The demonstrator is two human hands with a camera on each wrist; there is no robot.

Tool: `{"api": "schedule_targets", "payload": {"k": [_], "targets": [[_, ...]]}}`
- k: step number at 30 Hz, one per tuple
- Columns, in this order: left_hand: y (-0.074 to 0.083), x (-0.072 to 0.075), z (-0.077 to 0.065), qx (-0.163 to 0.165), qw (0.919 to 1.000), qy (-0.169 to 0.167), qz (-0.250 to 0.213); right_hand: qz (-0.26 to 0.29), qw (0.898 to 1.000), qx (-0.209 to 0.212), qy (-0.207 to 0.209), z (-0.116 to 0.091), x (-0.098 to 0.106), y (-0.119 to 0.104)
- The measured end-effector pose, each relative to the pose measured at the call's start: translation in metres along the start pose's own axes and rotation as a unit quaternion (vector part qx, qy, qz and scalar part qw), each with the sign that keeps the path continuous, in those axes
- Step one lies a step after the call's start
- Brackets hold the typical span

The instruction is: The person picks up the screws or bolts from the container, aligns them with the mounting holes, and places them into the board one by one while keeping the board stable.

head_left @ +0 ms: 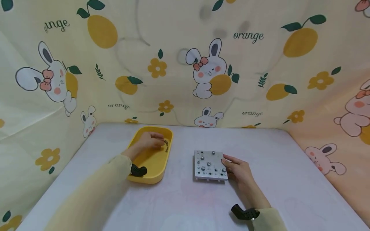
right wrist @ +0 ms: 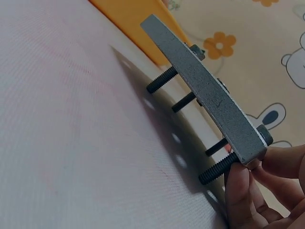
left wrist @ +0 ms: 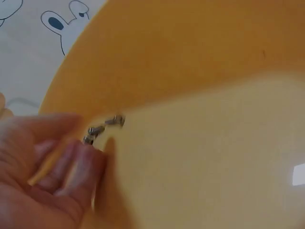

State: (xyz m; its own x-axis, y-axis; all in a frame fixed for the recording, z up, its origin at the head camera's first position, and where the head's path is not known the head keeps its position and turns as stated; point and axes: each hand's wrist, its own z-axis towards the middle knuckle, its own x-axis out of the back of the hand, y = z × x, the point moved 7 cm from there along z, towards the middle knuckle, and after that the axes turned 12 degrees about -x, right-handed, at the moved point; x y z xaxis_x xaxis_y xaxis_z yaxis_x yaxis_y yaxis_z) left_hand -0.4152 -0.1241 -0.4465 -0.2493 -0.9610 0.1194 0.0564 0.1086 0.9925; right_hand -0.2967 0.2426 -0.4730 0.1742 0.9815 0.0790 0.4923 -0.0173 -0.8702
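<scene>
My left hand (head_left: 151,141) is inside a yellow tray (head_left: 151,177), fingers loosely bent beside a few small metal screws (head_left: 166,146). In the left wrist view, the fingertips (left wrist: 88,160) are right at the nearest of these screws (left wrist: 96,130), with the tray floor showing through the gaps between the fingers. A square metal plate (head_left: 206,173) with many holes is pinched at its right edge by my right hand (head_left: 240,171). Several bolts stand in the plate, their heads on top; in the right wrist view their threaded shanks (right wrist: 162,79) stick out below it, over the table.
The tray stands left of the plate on a white table (head_left: 179,205). A cloth printed with rabbits and oranges (head_left: 173,32) hangs behind the table and along both sides. Each wrist wears a black camera mount (head_left: 244,213).
</scene>
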Motion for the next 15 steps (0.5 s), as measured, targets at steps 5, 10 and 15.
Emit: {"api": "schedule_targets", "payload": {"k": [5, 10, 15], "targets": [[-0.002, -0.014, -0.001, -0.007, 0.9956, -0.049, 0.08, 0.005, 1.0, 0.009, -0.007, -0.001, 0.0, -0.002], [0.001, -0.024, -0.004, -0.03, 0.985, -0.092, 0.143, 0.007, 1.0, 0.013, -0.008, -0.002, 0.001, -0.002], [-0.001, -0.035, -0.005, -0.02, 0.9797, -0.135, 0.147, 0.006, 1.0, 0.014, -0.006, -0.002, 0.001, -0.001]]}}
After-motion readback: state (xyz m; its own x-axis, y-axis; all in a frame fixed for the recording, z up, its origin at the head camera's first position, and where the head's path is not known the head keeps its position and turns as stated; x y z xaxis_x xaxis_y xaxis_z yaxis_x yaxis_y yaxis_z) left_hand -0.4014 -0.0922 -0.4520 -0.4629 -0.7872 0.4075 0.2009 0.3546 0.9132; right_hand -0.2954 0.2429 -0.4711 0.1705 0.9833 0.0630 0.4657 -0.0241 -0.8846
